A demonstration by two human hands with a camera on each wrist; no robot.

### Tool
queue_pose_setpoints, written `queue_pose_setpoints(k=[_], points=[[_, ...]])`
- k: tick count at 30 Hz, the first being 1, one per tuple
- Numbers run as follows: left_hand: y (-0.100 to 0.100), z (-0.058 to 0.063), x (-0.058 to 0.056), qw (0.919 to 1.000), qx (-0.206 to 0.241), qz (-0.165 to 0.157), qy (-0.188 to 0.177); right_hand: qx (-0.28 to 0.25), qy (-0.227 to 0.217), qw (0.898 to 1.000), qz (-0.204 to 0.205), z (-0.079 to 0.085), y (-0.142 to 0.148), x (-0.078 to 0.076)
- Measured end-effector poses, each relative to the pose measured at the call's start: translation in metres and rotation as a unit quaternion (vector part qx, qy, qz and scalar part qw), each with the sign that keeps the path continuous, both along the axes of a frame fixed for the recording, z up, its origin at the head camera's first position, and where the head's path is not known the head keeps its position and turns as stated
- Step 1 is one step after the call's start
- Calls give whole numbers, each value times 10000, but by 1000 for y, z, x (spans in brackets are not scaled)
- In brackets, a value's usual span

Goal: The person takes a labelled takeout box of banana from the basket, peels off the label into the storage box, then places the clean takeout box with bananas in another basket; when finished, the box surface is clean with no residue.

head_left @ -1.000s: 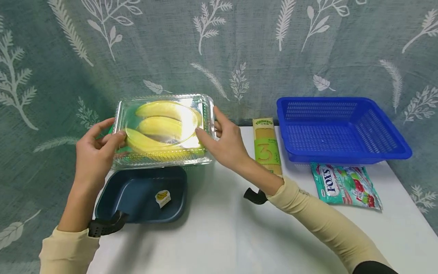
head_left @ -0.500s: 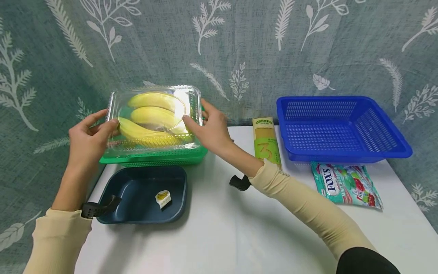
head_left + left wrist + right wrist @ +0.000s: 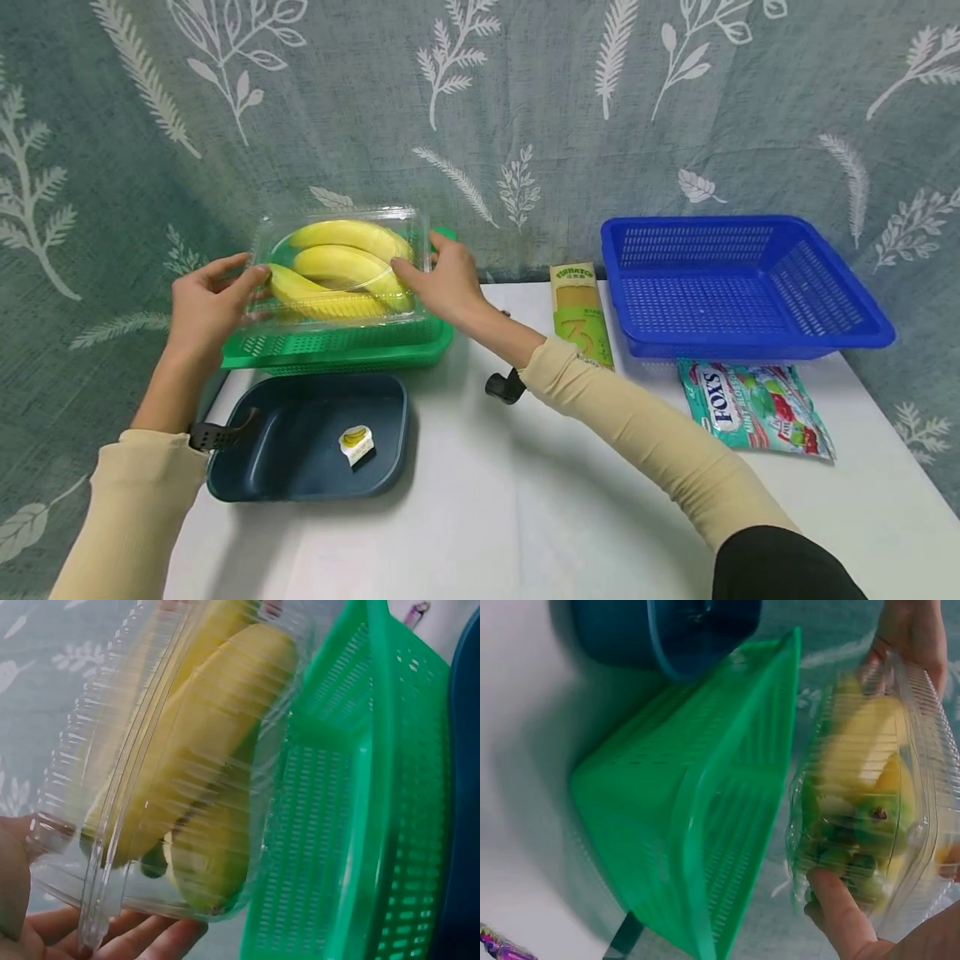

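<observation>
A clear plastic clamshell box (image 3: pixel 330 320) with several bananas (image 3: pixel 341 265) inside is held over the green basket (image 3: pixel 337 355). My left hand (image 3: pixel 204 304) grips its left end, thumb on top and fingers beneath. At the right end my right hand (image 3: pixel 447 282) pinches the box's edge, thumb on top. The left wrist view has the box (image 3: pixel 97 900) tilted beside the basket (image 3: pixel 382 825), whose visible inside shows only its slotted floor. In the right wrist view the box (image 3: pixel 930 772) is apart from the basket's rim (image 3: pixel 694 825).
In front of the green basket stands a dark blue bin (image 3: pixel 300 493) holding a small banana-picture piece (image 3: pixel 356 443). Rightward are a pasta packet (image 3: pixel 581 315), a blue basket (image 3: pixel 750 343) and a Fox's candy bag (image 3: pixel 753 408). A patterned curtain (image 3: pixel 525 100) hangs behind.
Both hands have carried the box of bananas away from the camera and a little left, then lowered it slightly. The green basket, mostly covered before, now shows below it.
</observation>
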State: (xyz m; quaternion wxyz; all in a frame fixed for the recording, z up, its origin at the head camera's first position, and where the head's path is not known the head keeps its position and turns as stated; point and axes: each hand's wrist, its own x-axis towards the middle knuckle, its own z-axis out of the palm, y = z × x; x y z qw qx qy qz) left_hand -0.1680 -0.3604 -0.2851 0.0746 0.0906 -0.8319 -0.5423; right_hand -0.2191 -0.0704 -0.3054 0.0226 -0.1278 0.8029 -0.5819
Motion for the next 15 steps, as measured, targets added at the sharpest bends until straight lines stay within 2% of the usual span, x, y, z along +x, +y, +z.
queue_pose_setpoints(k=[7, 15], points=[[0, -2, -23, 9970, -606, -202, -428, 506, -79, 9985, -175, -7, -12, -18], [-2, -9, -47, 9912, -715, -413, -1033, 530, -602, 9959, -429, -16, -26, -30]])
